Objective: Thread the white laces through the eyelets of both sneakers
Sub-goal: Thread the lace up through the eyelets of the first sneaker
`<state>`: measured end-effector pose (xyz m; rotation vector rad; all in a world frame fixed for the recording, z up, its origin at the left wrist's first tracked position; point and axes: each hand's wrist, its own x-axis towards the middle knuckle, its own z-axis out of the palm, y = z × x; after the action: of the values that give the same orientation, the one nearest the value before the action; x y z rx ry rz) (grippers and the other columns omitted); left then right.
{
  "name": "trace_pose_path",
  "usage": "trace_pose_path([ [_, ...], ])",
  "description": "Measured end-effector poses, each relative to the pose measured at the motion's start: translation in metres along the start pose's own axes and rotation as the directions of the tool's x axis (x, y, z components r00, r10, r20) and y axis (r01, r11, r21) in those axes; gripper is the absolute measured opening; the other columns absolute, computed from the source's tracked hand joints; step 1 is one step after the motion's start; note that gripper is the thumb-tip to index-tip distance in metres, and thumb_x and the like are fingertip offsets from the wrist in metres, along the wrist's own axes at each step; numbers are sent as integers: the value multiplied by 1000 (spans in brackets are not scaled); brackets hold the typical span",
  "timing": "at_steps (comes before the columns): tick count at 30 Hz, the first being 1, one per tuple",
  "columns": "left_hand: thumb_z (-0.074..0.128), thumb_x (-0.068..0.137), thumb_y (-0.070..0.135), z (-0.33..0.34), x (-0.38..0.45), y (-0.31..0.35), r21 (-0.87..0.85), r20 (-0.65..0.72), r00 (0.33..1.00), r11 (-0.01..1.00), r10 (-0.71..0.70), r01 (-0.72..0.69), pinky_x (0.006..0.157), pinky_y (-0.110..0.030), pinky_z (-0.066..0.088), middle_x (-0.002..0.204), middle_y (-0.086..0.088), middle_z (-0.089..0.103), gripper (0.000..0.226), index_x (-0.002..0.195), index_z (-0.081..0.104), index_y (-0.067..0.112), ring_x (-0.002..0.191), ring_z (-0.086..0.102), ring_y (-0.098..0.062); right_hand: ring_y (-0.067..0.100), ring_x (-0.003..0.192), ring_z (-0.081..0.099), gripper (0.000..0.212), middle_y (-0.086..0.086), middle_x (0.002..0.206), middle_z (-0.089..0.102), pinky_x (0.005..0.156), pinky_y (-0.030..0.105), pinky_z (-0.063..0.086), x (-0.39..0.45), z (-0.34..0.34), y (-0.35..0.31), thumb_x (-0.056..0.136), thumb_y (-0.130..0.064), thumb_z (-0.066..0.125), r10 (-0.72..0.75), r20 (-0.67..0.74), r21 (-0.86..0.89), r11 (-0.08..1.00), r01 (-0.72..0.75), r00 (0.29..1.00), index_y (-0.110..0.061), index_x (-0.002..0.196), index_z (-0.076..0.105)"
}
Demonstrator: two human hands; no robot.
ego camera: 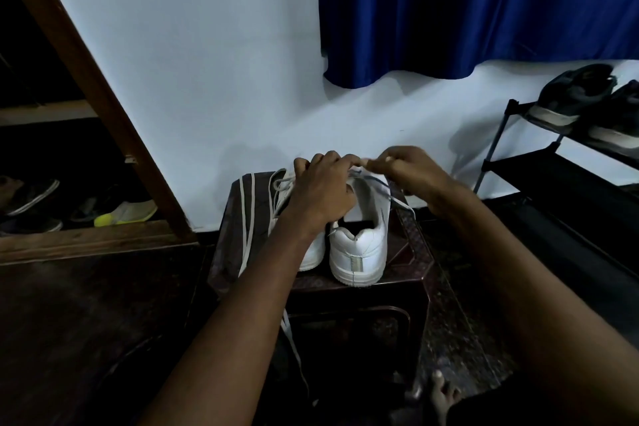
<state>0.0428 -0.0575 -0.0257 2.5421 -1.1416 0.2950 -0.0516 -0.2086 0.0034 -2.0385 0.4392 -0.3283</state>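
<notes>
Standing on a dark stool [408, 252] by a white wall [193, 45], white sneakers [359, 245] are laced; a lace [397, 199] is pinched by the right hand [408, 169], the left hand [325, 187] closed on the shoe.

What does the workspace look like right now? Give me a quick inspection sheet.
Surface: dark stool with a patterned top, holding both sneakers.
Job's things: right sneaker heel toward the camera, lace trailing off its right side; left sneaker mostly hidden by the forearm; loose lace draped over the stool's left edge.
Clutter: nothing seen on the stool.
Grippers: left hand resting on the sneakers, right hand pinching lace at the far end of the right sneaker.
Cables: nothing seen.
Surroundings: blue curtain, black shoe rack with dark shoes at right, other shoes on a low shelf at left; dim light.
</notes>
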Motion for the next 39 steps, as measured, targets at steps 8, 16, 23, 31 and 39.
trace_pose_path([
  [8, 50, 90, 24, 6, -2, 0, 132, -10, 1000, 991, 21, -20, 100, -44, 22, 127, 3, 61, 42, 131, 59, 33, 122, 52, -23, 15, 83, 61, 28, 6, 94, 68, 69, 35, 47, -6, 25, 10, 86, -27, 66, 67, 30, -250, 967, -57, 997, -6, 104, 60],
  [16, 63, 79, 6, 1, 5, -9, -139, 3, 1000, 990, -13, 13, 84, -33, 17, 116, 10, 52, 35, 92, 56, 37, 116, 47, -18, 17, 65, 58, 15, 2, 77, 65, 44, 18, 41, 7, 17, 16, 78, -8, 71, 117, -15, -122, 985, -118, 993, -10, 93, 71],
  [23, 76, 84, 46, -9, 3, -7, -551, 2, 991, 827, -135, 114, 77, -29, 46, 62, 16, 61, 25, 79, 71, 22, 64, 56, -1, 18, 75, 59, 12, 0, 82, 64, 56, 26, 41, 14, 15, 26, 83, -19, 69, 41, 22, -207, 978, -36, 999, -16, 95, 66],
  [31, 52, 103, 16, -23, 9, -4, -842, -29, 987, 536, -155, 60, 85, -27, 50, 81, 8, 69, 33, 74, 65, 25, 82, 63, -6, 25, 91, 59, 12, -7, 82, 61, 69, 32, 36, 13, 22, 28, 92, -26, 63, -7, -7, -301, 954, 5, 1000, -19, 102, 62],
  [39, 64, 98, 47, -26, 6, -5, -395, 1, 984, 904, -177, 162, 63, -28, 41, 59, 8, 66, 43, 65, 72, 22, 61, 60, -6, 31, 91, 61, 13, 8, 96, 67, 66, 34, 36, 14, 25, 33, 92, -32, 58, -21, -16, -331, 943, 15, 1000, -22, 100, 57],
])
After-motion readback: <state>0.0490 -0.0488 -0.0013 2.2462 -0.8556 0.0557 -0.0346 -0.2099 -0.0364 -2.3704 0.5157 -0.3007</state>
